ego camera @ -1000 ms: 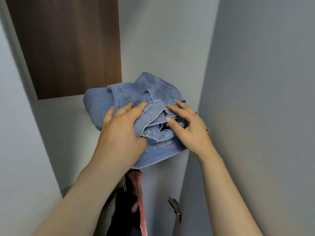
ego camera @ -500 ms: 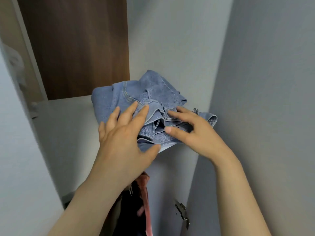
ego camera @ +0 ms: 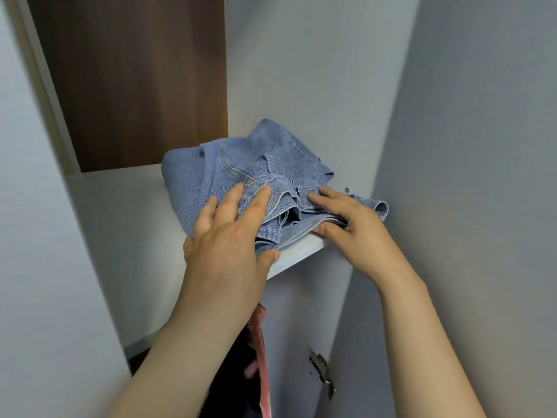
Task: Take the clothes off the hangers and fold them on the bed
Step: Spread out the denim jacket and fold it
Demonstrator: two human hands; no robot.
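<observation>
1. Pale grey wardrobe walls close in on both sides in the head view, with a brown wood panel [ego camera: 135, 79] at the upper left. A white shelf [ego camera: 126, 206] crosses the middle.
2. On the shelf lies a folded denim garment [ego camera: 241, 158], light blue with metal snaps. Its long axis runs left to right along the shelf front. Its hem sits right at the front edge, and its right end is near the right wall.
3. At the bundle's middle, the left hand [ego camera: 229, 236] rests flat on top, fingers straight and slightly spread. Its thumb sits low at the shelf edge.
4. At the bundle's right end is the right hand [ego camera: 355, 227]. Its fingers lie along the top folds and its thumb is against the front hem, so the layers are lightly pinched between them.
5. Most of the bundle lies beyond the fingertips, deeper into the shelf. Both hands are equally near it. Any further push would probably go straight back.
6. Below the shelf hang a pink garment [ego camera: 263, 357] and a dark garment [ego camera: 232, 372], so clothes probably remain to do. A metal hinge [ego camera: 322, 369] is at the lower right.
</observation>
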